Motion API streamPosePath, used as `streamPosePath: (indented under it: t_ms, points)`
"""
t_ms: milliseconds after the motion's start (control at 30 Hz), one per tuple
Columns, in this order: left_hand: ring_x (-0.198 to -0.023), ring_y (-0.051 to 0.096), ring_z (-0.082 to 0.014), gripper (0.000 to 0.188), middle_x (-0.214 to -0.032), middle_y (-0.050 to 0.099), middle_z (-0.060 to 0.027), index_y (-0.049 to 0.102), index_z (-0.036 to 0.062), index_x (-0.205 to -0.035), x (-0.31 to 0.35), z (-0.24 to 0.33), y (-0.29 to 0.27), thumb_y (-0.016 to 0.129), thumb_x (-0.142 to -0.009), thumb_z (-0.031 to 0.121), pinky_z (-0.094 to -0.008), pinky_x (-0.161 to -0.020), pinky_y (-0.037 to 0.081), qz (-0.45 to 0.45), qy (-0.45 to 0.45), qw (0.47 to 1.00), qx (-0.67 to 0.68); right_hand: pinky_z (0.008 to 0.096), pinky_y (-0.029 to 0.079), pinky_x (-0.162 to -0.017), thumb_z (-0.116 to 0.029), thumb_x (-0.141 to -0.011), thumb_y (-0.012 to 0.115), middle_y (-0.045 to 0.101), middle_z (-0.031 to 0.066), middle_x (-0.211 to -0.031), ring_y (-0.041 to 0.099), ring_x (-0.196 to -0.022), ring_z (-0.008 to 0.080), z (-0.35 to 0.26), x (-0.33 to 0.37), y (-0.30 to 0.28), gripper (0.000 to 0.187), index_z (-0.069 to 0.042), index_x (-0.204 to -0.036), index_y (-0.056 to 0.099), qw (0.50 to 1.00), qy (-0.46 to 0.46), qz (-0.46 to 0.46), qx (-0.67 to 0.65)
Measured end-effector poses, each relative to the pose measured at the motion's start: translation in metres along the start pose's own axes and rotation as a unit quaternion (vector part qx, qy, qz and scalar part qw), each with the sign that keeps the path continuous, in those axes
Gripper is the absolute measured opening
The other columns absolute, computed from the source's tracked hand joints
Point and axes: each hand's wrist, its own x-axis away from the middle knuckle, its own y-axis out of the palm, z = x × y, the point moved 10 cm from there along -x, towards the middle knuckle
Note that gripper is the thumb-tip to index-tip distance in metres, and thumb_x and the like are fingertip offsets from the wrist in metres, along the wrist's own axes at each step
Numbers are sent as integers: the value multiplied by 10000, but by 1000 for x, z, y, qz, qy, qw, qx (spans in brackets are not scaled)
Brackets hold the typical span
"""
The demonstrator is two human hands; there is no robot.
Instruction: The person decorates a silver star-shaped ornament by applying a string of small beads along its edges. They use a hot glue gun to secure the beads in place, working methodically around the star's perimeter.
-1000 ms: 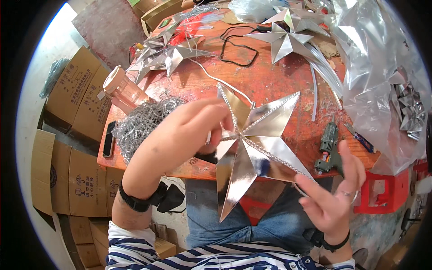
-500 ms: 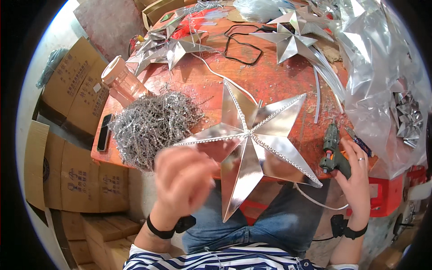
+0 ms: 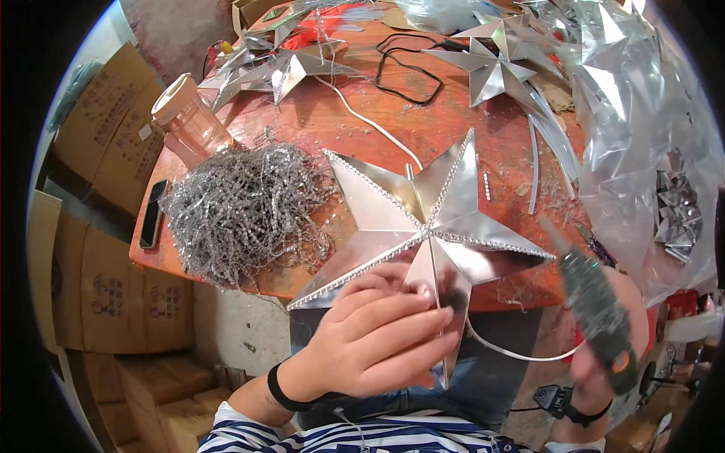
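A shiny silver star [image 3: 461, 208] lies at the table's front edge, its lower point overhanging my lap. Rows of small silver beads run along several of its ridges; the lower ridge shows no beads where visible. My left hand [image 3: 385, 328] has its curled fingers closed over the lower point, the thumb partly hidden. To the right of the star, my right hand [image 3: 623, 302] is wrapped around a dark green glue gun [image 3: 595, 306]. The gun is raised and blurred, its nozzle near the star's right point. A white cord hangs from beneath the star.
A tangled heap of silver bead strings [image 3: 238, 211] sits left, beside a phone [image 3: 153, 214] and a pink bottle [image 3: 192, 121]. More silver stars [image 3: 495, 68] lie at the back. Clear plastic bags [image 3: 634, 136] cover the right side. A short bead strip [image 3: 487, 186] rests behind the star.
My right hand has picked the glue gun up off the table. The star has turned counterclockwise, and my left hand has moved right and down onto its lower point.
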Motion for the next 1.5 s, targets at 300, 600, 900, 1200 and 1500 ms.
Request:
streamPosePath:
  t_ms: [300,600,900,1200,1500]
  points:
    - [-722,478,-206,122,-803,475,-38,478,105,-868,55,-39,-78,580,-915,153,-318,-645,408,175,-122,975,-66,368,540,-676,-440,-734,643,663,76,-706,679,-705,281,-20,-32,31,413,-28,-733,610,991,-117,-65,8]
    - [-615,532,-223,89,-722,522,-59,516,67,-827,81,-72,-74,576,-881,104,-315,-544,428,187,-163,969,-3,358,517,-655,-421,-730,599,651,61,-684,667,-678,269,-15,-39,47,377,-45,-710,613,995,-69,-69,37]
    - [-578,509,-191,165,-729,518,-79,506,36,-840,80,-89,-64,538,-925,174,-301,-509,415,167,-164,972,32,342,474,-631,-454,-740,569,622,43,-644,635,-640,238,-12,-39,51,396,-67,-658,586,995,-55,-52,59]
    - [-560,478,-150,185,-807,469,-114,417,39,-966,105,-110,-68,483,-958,213,-254,-488,412,299,-236,910,166,317,446,-658,-568,-684,675,626,56,-691,595,-693,220,-4,-34,45,510,-67,-689,581,989,6,-134,61]
    - [-558,446,-124,207,-782,456,-97,403,45,-984,105,-117,-66,476,-985,239,-237,-477,389,294,-248,906,179,385,451,-881,-349,-718,673,706,10,-911,682,-877,207,-3,-17,57,229,-143,-817,671,908,-173,-377,65]
